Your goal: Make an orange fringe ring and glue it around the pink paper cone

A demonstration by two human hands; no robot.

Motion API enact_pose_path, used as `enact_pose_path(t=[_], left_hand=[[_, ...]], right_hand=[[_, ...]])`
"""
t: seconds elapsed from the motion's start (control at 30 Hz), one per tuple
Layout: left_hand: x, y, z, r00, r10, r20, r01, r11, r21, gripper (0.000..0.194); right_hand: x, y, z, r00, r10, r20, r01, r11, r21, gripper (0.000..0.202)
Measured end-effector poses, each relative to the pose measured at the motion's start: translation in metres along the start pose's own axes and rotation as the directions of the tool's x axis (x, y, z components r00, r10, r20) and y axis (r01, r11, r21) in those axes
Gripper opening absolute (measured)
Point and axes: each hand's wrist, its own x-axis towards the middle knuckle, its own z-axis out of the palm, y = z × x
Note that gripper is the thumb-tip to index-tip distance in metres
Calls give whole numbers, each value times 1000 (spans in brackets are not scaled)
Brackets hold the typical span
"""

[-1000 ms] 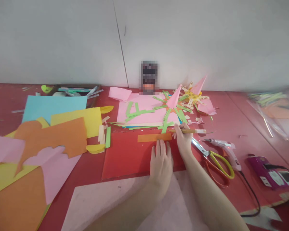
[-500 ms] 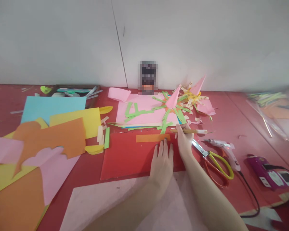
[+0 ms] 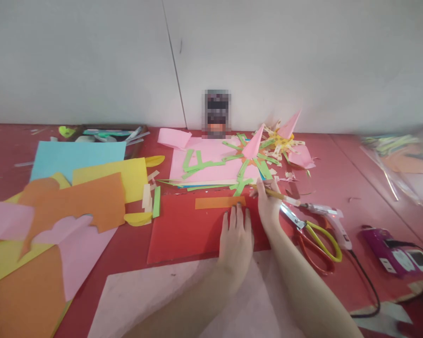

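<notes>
My left hand (image 3: 237,237) lies flat on a red sheet (image 3: 183,230), fingers stretched out, fingertips at the lower edge of an orange paper strip (image 3: 216,203). Just right of it, my right hand (image 3: 269,203) has its fingers closed around a thin brown stick-like tool (image 3: 277,194) with a pale end that points right. Behind the hands, a pink cone (image 3: 254,143) stands amid green paper strips on a pink sheet (image 3: 211,173). Scissors (image 3: 315,241) with red and yellow handles lie beside my right wrist.
A glue gun (image 3: 333,220) and a purple power unit (image 3: 391,251) with a cable are at the right. Orange paper (image 3: 88,199), yellow, pink and blue sheets cover the left. A dark tray (image 3: 137,149) is at the back left. A pale sheet (image 3: 141,295) lies in front.
The orange strip has shifted slightly left, together with the fingertips of my left hand. The tool in my right hand has tilted, its pale end now lower.
</notes>
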Motion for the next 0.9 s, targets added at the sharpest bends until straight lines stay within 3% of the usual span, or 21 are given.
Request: enact_pose_path(t=[0.23, 0.43, 0.67, 0.8, 0.9], left_hand=[[0, 0, -2, 1000, 18, 1, -18, 1000, 19, 44], [0, 0, -2, 1000, 2, -7, -2, 1000, -6, 45], [0, -1, -1, 1000, 10, -9, -10, 1000, -10, 45], [0, 0, 0, 1000, 0, -20, 0, 1000, -14, 44], [-1, 0, 0, 1000, -2, -16, 2, 1000, -9, 45]], right_hand=[[-8, -7, 3, 987, -114, 115, 125, 987, -99, 27], [-10, -5, 2, 956, -117, 268, 171, 967, -188, 26], [-7, 1, 1, 950, -179, 257, 258, 912, -319, 26], [-9, -2, 2, 963, -181, 201, 228, 942, -244, 25], [-10, -3, 3, 958, -105, 265, 142, 982, -123, 25]])
